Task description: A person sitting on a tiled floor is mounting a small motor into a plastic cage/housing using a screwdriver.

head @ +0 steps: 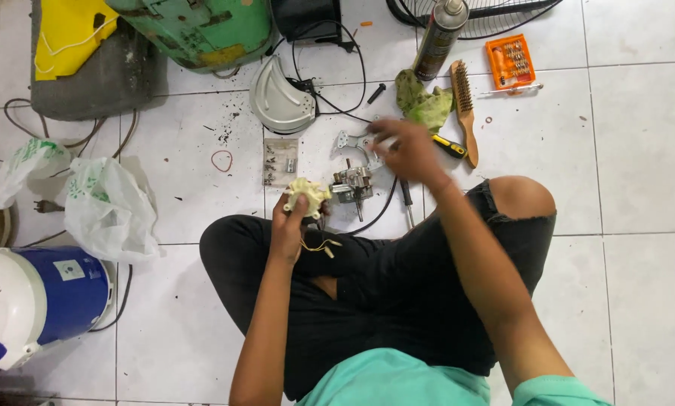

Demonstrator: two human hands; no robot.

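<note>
The person sits cross-legged on the white tiled floor [638,225]. The left hand [291,222] is closed around a small cream plastic part [307,194] with thin yellow wires [318,244] hanging under it, and holds it up just above the knee. Directly right of this part lies a small metal motor [352,184] on the floor, close but not touching it. The right hand [405,150] is above and to the right of the motor, reaching over a flat metal bracket [346,143]; it is blurred, so I cannot tell whether its fingers are spread or closed on something.

Further right of the motor lie a yellow-handled screwdriver [450,146], a green rag [421,101] and a wire brush [464,105] — behind them stands a spray can [439,37]. Left of the motor lies a small clear bag of screws [279,162], and well to the left — white plastic bags [104,203].
</note>
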